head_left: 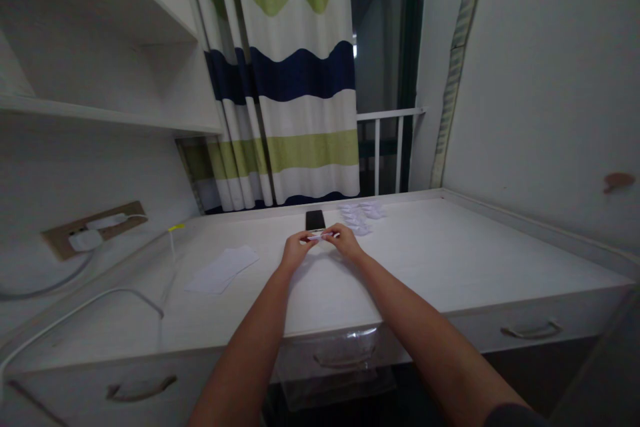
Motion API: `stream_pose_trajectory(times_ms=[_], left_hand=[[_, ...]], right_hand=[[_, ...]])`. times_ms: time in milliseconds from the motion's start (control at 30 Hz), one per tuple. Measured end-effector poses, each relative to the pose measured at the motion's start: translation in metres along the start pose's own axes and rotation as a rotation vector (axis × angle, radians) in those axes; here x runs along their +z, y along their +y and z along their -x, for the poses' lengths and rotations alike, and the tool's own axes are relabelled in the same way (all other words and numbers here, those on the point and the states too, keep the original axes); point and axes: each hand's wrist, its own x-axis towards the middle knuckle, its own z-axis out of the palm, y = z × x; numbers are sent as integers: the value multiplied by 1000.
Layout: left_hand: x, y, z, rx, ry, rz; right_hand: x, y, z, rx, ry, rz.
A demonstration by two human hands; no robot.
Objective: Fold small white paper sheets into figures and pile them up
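Observation:
My left hand and my right hand meet above the far middle of a white wood-grain desk. Their fingertips pinch a small folded piece of white paper between them. Just beyond the fingers lies a black smartphone, apart from both hands. To its right sits a loose group of small folded white paper pieces. Flat white paper sheets lie to the left of my left hand, not touching it.
A wall power strip with white plugs and cables is at the left, under a white shelf. A striped curtain and white railing stand behind the desk. Drawer handles line its front edge.

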Motion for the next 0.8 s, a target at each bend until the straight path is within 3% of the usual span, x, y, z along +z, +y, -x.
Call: stream_pose_trajectory(times_ms=[233, 567, 800], left_hand=[[1, -1, 0, 16, -1, 32], [-1, 14, 6, -87, -87, 110], [0, 8, 4, -105, -75, 107]], right_hand=[[-3, -4, 0, 19, 5, -36], [-1, -1, -1, 8, 11, -81], [-1, -1, -2, 73, 5, -111]])
